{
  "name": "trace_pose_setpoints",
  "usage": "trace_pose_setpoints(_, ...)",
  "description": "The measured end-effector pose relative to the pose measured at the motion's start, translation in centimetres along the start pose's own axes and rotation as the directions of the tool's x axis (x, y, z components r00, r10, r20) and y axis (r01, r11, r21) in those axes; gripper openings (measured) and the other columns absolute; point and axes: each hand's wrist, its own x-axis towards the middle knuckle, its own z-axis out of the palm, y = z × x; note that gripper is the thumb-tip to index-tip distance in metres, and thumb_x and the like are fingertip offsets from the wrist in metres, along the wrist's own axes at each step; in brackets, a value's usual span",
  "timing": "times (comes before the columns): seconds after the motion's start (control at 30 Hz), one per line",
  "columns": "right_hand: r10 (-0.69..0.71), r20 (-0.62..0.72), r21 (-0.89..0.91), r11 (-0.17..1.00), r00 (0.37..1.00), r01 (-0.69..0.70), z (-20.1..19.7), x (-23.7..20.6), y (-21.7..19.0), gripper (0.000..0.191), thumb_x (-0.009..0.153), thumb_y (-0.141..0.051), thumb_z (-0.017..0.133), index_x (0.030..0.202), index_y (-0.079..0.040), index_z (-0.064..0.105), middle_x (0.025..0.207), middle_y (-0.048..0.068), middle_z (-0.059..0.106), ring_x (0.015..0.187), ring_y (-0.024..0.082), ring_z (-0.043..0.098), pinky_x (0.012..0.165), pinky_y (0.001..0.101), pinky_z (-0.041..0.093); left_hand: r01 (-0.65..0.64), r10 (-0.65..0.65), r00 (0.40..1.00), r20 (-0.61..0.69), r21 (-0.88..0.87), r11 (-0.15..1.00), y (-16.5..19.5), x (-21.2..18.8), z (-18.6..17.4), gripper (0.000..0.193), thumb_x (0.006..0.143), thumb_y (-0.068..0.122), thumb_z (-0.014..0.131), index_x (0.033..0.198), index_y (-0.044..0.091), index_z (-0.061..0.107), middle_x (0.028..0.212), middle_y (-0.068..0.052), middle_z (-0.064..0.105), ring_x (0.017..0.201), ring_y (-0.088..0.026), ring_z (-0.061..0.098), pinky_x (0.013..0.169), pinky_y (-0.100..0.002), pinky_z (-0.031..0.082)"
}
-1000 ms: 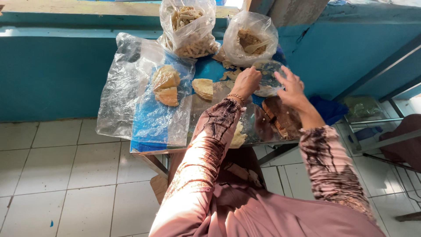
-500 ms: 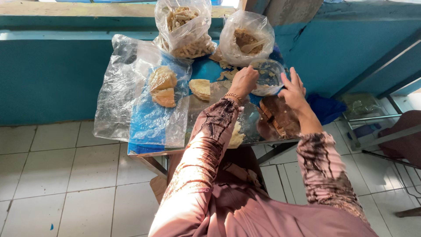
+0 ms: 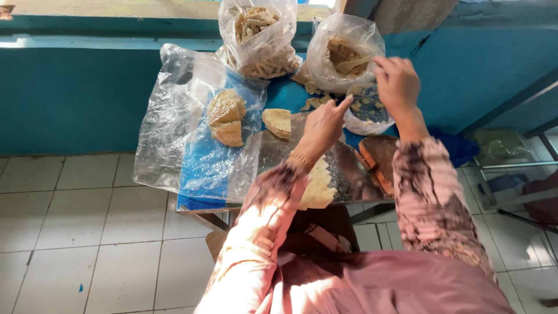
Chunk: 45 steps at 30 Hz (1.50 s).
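Observation:
My left hand (image 3: 323,127) rests on the table with its forefinger stretched out, its fingers at the rim of a small clear bag (image 3: 367,114) that holds broken cracker pieces. My right hand (image 3: 399,85) is raised above that bag with its fingers curled at the mouth of a bigger clear bag of brown crackers (image 3: 343,53). Whether it holds a piece is hidden. A stack of round pale crackers (image 3: 278,122) lies just left of my left hand.
A bag of stick-shaped snacks (image 3: 258,40) stands at the back. A large clear plastic bag with round crackers (image 3: 226,116) lies over the blue cloth on the left. Brown slabs (image 3: 379,158) and a pile of pale crackers (image 3: 318,187) sit near the table's front edge. A metal frame (image 3: 511,166) stands to the right.
My right hand has lifted from the small bag up to the mouth of the bigger cracker bag. My left hand stays at the small bag's rim.

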Motion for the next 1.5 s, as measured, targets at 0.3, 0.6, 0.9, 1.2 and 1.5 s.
trace_pose_setpoints(0.3,-0.035,0.365,-0.541,0.805,0.93,0.243,9.8,7.6,3.4,0.018,0.085,-0.017,0.072,0.098,-0.022,0.083,0.114,0.005,0.074,0.12,0.025,0.058,0.104,0.0459,0.042,-0.047,0.037,0.987,-0.158,-0.057,0.997,0.1,-15.4,-9.2,0.029,0.094,0.014,0.071,0.122,0.012,0.066,0.104,-0.008,0.068,0.091,-0.03,0.066,0.074,-0.042,0.051)
trace_pose_setpoints(0.6,-0.087,0.362,-0.36,0.905,0.928,0.225,10.9,8.1,5.9,0.014,0.095,-0.015,0.068,0.099,-0.02,0.08,0.095,0.013,0.076,0.095,0.032,0.071,0.089,0.048,0.048,-0.063,0.04,0.983,-0.178,-0.123,0.99,0.4,-18.5,-8.5,0.025,0.09,0.012,0.074,0.115,0.01,0.071,0.104,-0.005,0.07,0.093,-0.027,0.066,0.087,-0.039,0.051)
trace_pose_setpoints(0.9,0.118,0.345,-0.29,0.957,0.931,-0.013,10.3,7.9,6.7,0.023,0.1,-0.033,0.066,0.095,-0.016,0.082,0.087,0.016,0.075,0.078,0.037,0.072,0.073,0.051,0.055,-0.093,0.064,0.987,-0.148,-0.193,0.977,0.4,-18.9,-8.9,0.024,0.085,0.009,0.076,0.108,0.008,0.07,0.105,-0.006,0.07,0.095,-0.028,0.066,0.09,-0.041,0.05)
trace_pose_setpoints(1.2,0.347,0.292,0.275,0.862,0.891,-0.425,7.3,6.9,8.5,0.027,0.098,-0.035,0.075,0.104,-0.009,0.08,0.07,0.005,0.06,0.066,0.009,0.053,0.059,0.0342,0.041,-0.098,0.051,0.976,-0.211,-0.218,0.971,0.5,-18.6,-8.9,0.021,0.086,0.008,0.076,0.107,0.008,0.072,0.105,-0.005,0.071,0.096,-0.027,0.067,0.09,-0.04,0.051)
trace_pose_setpoints(1.5,0.493,0.339,0.136,0.817,0.801,-0.56,4.6,5.5,5.5,0.036,0.103,-0.047,0.071,0.106,-0.012,0.081,0.069,0.012,0.055,0.061,0.017,0.048,0.056,0.0386,0.035,-0.082,0.032,0.976,-0.218,-0.224,0.971,0.8,-18.4,-8.5,0.018,0.089,0.011,0.075,0.107,0.009,0.072,0.106,-0.005,0.071,0.099,-0.028,0.067,0.091,-0.04,0.051)
